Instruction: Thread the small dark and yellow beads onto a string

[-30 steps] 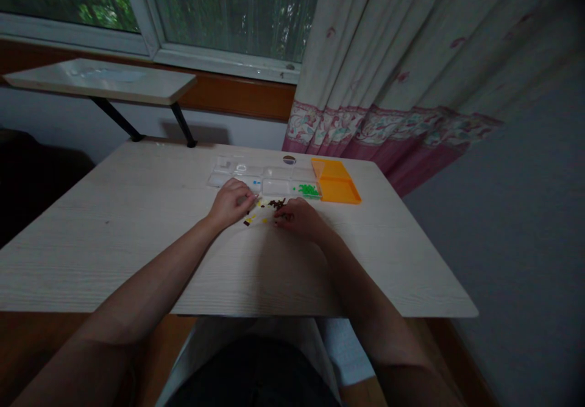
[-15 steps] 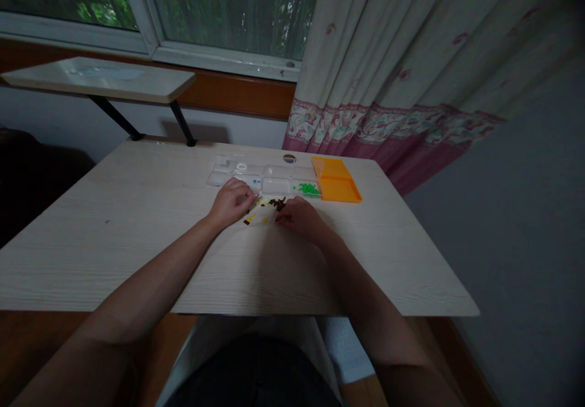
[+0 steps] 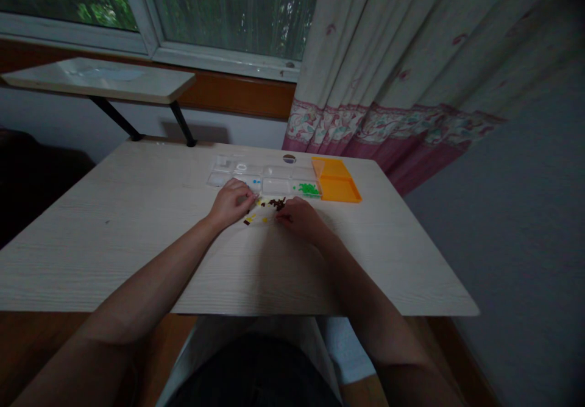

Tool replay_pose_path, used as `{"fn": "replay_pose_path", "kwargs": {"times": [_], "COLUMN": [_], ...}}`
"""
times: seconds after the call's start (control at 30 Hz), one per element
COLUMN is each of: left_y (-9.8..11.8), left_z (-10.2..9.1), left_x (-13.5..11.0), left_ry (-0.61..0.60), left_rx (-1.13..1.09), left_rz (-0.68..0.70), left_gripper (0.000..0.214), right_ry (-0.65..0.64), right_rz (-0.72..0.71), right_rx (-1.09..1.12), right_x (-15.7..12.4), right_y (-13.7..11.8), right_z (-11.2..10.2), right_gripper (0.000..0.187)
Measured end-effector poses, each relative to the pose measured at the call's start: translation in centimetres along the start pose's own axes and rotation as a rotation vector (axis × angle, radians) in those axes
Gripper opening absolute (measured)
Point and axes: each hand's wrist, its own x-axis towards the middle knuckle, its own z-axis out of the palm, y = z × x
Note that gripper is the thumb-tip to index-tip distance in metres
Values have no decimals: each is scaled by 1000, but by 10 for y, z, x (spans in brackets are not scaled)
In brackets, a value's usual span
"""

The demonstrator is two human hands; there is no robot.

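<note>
Brown pieces (image 3: pixel 277 203) apparently unmoved, left hand (image 3: pixel 230 203) and right hand (image 3: pixel 300 218) curled nearby, grips unclear

And here's the pale wood-grain bench (image 3: pixel 137 242), a black-legged raised shelf (image 3: pixel 137 87) standing at its far left, a clear compartment tray (image 3: pixel 276 186) lying toward the back, an orange case (image 3: pixel 340 190) at that tray's right end, and brown pieces (image 3: pixel 276 203) and yellow pieces (image 3: pixel 250 218) scattered just in front!

Any contents of right grip (image 3: pixel 298 217) indiscernible
</note>
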Motion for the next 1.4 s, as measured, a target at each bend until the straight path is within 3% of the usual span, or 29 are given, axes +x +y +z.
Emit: {"fn": "replay_pose_path", "kwargs": {"times": [0.37, 0.57, 1.2, 1.4], "left_y": [-3, -1, -3, 0], "left_z": [3, 1, 4, 2], "left_x": [-1, 0, -1, 0], "left_ry": [27, 12, 29, 2], "left_rx": [7, -1, -7, -6], "left_rz": [-19, -26, -16, -12], "left_gripper": [28, 29, 30, 30], "right_ry": [209, 208, 206, 170], "right_rz": [144, 154, 158, 100], "right_rx": [-71, -163, -117, -90], "right_x": [14, 21, 18, 15], "right_y": [-18, -26, -22, -22], "right_z": [20, 25, 26, 22], "right_gripper": [27, 27, 22, 18]}}
